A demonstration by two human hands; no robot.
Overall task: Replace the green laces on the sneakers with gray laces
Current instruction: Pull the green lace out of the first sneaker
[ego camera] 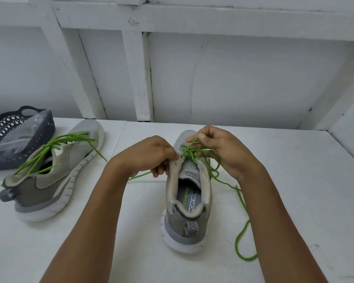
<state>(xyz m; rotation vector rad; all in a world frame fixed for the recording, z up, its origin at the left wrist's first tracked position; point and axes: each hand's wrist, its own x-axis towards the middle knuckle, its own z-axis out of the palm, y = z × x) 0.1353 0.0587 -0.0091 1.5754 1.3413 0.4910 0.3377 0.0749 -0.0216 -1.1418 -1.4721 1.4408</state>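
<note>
Head view shows the left hand (151, 154) gripping the near sneaker's (187, 201) collar on the white table (294, 190) while the right hand (223, 152) pinches its green lace (242, 203) above the tongue.

We count two sneakers. One is the left sneaker (55, 170), and one is the middle sneaker (173, 227).

We count two green laces. One green lace (55, 144) is in the left sneaker. The other green lace (242, 199) is in the middle sneaker.

We count two hands: the left hand (149, 154) and the right hand (223, 148).

We see one dark basket (8, 162). We see one clear plastic bag (23, 135). We see one striped heel tab (190, 227), on the middle sneaker. We see one white counter (294, 201).
</note>
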